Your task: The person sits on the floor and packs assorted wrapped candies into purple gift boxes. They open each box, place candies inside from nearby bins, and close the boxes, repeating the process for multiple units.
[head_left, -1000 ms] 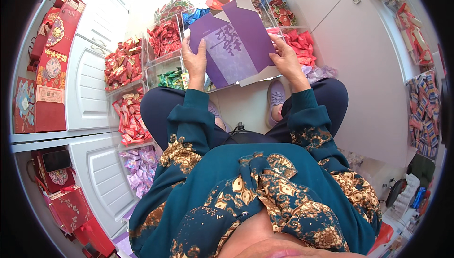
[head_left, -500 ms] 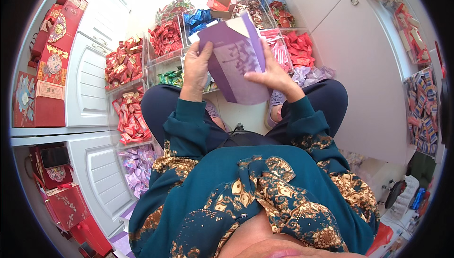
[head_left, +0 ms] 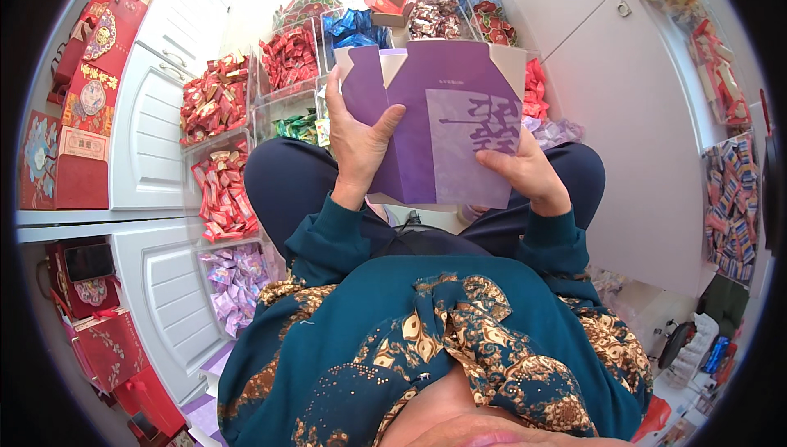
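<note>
Above my lap I hold a purple cardboard gift box (head_left: 411,139), with a pale printed panel toward me and white-lined flaps at its far end. It looks partly opened out; its inside is hidden. My left hand (head_left: 361,139) grips the left side, thumb on the front and fingers behind. On the right edge my right hand (head_left: 531,170) is closed the same way, its thumb lying over the printed panel. Beyond the box are clear bins of wrapped sweets, among them blue sweets (head_left: 354,27), red sweets (head_left: 288,60) and green sweets (head_left: 297,128).
More red sweets (head_left: 223,193) and lilac sweets (head_left: 236,283) fill bins on my left, beside white cabinet doors (head_left: 147,139). Red gift boxes (head_left: 86,102) stand at far left. A small open red box (head_left: 390,6) sits on the far bins. A white panel (head_left: 631,127) rises on the right.
The purple box has come nearer and turned its printed panel squarely toward me, its flaps spreading wider. My hands have moved farther apart, the right one shifting right and toward me.
</note>
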Available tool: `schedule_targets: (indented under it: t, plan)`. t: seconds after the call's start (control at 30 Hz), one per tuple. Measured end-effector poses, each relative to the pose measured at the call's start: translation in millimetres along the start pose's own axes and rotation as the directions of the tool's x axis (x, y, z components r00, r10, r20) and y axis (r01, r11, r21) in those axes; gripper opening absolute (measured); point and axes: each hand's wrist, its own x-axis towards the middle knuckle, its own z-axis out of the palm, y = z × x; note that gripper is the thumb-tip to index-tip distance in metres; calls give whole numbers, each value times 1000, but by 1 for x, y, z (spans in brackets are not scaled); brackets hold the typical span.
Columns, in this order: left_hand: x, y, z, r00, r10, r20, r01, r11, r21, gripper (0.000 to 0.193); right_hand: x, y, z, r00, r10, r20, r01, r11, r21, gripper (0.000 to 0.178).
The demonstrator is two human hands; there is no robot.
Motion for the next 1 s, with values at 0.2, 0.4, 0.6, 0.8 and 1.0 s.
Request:
schedule_targets:
  t: [0.2,0.4,0.6,0.8,1.0]
  plan:
    - [-7,26,-24,966,-66,249,83,995,-55,93,-12,-16,2,983,-30,182,44,996,-75,82]
    - [-25,48,-28,866,-227,447,433,787,-440,71,23,-10,15,966,-212,-148,247,925,290,74]
    - [-31,45,-35,925,-102,366,335,672,-661,49,19,10,18,981,-144,-133,176,944,279,49]
    - [-9,40,-39,843,76,532,409,551,-728,24,16,15,8,961,-275,26,245,893,379,54]
    - [6,51,-38,727,-180,663,566,704,-429,9,15,8,7,987,-26,-160,91,906,414,15]
